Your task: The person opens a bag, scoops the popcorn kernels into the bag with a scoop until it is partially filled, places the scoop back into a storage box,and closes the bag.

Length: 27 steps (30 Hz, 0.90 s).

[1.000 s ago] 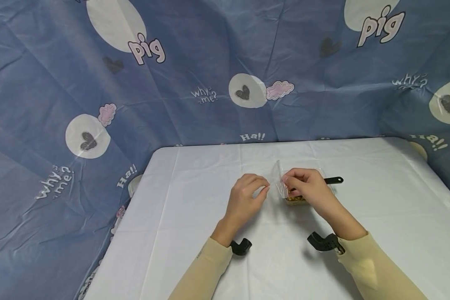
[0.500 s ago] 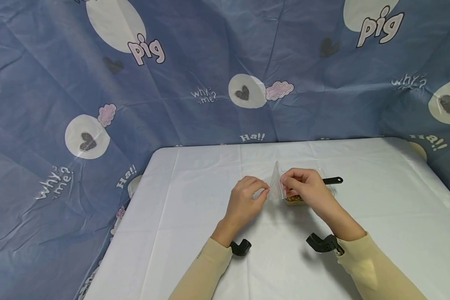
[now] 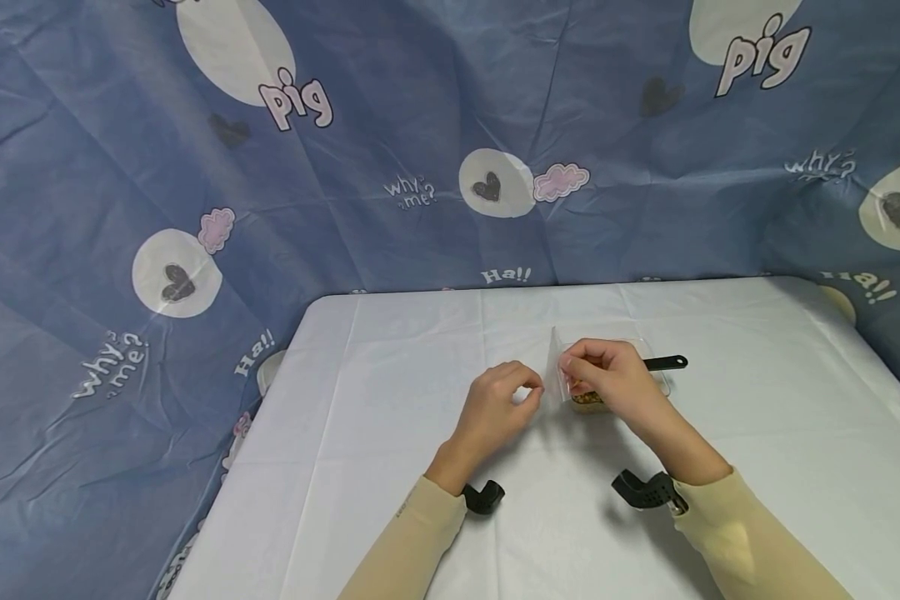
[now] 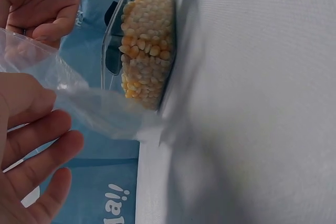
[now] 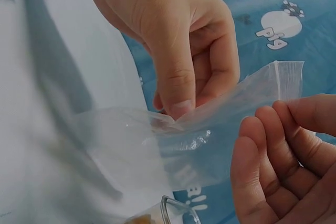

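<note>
A clear zip bag [image 5: 194, 140] is stretched between both hands, thin and wrinkled. My left hand [image 3: 499, 408] pinches one side of it between thumb and forefinger, the other fingers loosely bent. On the other side, my right hand [image 3: 607, 371] pinches the bag close to its zip edge, as the right wrist view shows. Just beyond the bag stands a clear box [image 5: 166, 208] filled with yellow and pale corn kernels [image 4: 148, 51]. A black handle [image 3: 667, 362] sticks out to the right at the box, its other end hidden by the right hand in the head view.
A white cloth covers the table [image 3: 390, 375]. Behind it and at the left hangs a blue printed curtain [image 3: 390, 108]. Black camera mounts [image 3: 645, 489] jut inward from both wrists.
My left hand has shifted slightly right and nearer the body, its thumb and forefinger now more rounded. The bag between the hands is less spread. The right hand has hardly moved.
</note>
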Motion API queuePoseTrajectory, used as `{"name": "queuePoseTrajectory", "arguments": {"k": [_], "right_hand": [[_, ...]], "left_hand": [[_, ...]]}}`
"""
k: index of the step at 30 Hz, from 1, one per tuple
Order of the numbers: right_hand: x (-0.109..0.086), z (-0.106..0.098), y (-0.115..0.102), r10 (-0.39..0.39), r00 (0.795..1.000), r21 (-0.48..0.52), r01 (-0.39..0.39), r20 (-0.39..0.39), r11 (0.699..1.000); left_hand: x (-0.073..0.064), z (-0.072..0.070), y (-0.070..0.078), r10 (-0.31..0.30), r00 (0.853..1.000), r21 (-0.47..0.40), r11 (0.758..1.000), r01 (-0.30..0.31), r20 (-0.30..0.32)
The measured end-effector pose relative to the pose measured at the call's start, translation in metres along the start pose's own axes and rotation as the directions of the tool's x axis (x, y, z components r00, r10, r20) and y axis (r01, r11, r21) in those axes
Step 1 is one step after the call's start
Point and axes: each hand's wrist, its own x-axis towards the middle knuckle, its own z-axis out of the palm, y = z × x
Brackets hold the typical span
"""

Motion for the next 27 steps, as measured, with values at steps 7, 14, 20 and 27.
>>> {"name": "queuePoseTrajectory", "arguments": {"k": [7, 14, 20, 27], "right_hand": [[0.0, 0.003, 0.003, -0.004, 1.0, -0.041, 0.004, -0.001, 0.999], [-0.001, 0.009, 0.008, -0.01, 1.0, -0.082, 0.012, 0.02, 0.997], [-0.004, 0.018, 0.006, -0.053, 0.998, -0.089, 0.056, 0.037, 0.994], [-0.004, 0.026, 0.004, -0.097, 0.994, -0.116, 0.102, 0.046, 0.988]], "left_hand": [[-0.001, -0.002, 0.001, -0.096, 0.989, -0.087, 0.991, 0.106, 0.116], [0.006, -0.017, 0.009, -0.326, 0.935, -0.271, 0.896, 0.353, 0.138], [0.015, -0.031, 0.023, -0.451, 0.885, -0.502, 0.742, 0.445, 0.119], [0.019, -0.04, 0.031, -0.546, 0.815, -0.616, 0.578, 0.535, 0.195]]}}
